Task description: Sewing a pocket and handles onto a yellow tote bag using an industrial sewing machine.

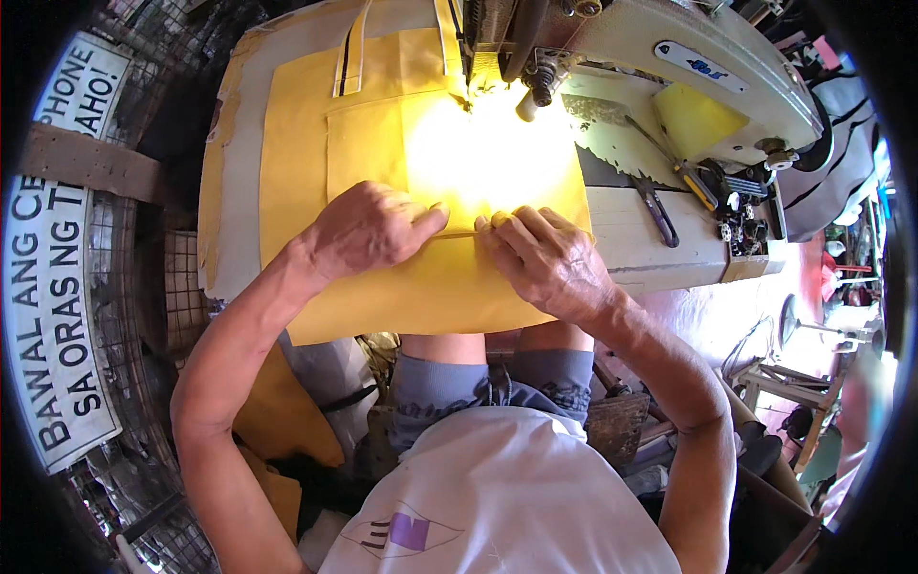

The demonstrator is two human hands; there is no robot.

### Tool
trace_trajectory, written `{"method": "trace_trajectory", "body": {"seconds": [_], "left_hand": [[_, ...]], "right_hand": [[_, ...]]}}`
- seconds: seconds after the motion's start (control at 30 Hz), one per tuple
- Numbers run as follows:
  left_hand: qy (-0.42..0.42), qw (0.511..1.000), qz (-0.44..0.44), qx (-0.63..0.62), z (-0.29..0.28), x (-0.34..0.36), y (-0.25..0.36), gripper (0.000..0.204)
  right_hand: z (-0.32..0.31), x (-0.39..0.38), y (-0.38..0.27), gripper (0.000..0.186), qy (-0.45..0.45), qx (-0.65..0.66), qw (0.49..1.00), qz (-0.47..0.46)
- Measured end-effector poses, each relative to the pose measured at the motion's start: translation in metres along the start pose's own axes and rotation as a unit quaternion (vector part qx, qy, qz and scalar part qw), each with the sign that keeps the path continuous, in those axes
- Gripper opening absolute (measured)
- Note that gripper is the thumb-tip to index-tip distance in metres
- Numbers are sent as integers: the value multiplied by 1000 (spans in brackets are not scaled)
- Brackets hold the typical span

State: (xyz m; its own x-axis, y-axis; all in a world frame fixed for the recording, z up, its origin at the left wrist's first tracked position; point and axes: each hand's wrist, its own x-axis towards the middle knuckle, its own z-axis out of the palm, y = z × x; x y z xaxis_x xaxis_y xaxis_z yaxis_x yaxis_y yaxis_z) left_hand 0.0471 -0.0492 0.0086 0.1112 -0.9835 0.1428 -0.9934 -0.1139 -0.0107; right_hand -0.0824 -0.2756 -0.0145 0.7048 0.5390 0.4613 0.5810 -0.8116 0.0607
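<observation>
A large yellow fabric panel point(292, 206) lies on the sewing table, its near edge hanging toward my lap. A smaller yellow piece point(368, 143) lies on top of it, its far part beneath the sewing machine's needle area. My left hand point(371, 230) is closed at the near edge of the smaller piece, its thumb pointing right. Close beside it, my right hand point(550, 258) pinches the same edge with bent fingers. The sewing machine point(612, 38) stands beyond my hands, and its bright lamp washes out the cloth below the needle.
Right of the cloth lie thread snips point(656, 210) and a yellow-handled screwdriver point(693, 182). Yellow straps with dark edging point(352, 57) lie on the far part of the panel. A wire-mesh wall with a white sign point(57, 325) stands at left. More yellow cloth point(292, 411) hangs below the table.
</observation>
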Motion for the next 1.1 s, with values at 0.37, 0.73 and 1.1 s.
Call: {"method": "trace_trajectory", "body": {"seconds": [0.37,0.73,1.1], "left_hand": [[36,998,21,-56,7,9,0,40],[3,997,32,-65,9,10,-2,41],[-13,998,57,-28,4,14,-1,44]], "right_hand": [[-1,-31,18,38,39,157,980,115],[-4,-22,14,37,12,163,981,107],[1,-26,14,37,30,153,983,94]]}}
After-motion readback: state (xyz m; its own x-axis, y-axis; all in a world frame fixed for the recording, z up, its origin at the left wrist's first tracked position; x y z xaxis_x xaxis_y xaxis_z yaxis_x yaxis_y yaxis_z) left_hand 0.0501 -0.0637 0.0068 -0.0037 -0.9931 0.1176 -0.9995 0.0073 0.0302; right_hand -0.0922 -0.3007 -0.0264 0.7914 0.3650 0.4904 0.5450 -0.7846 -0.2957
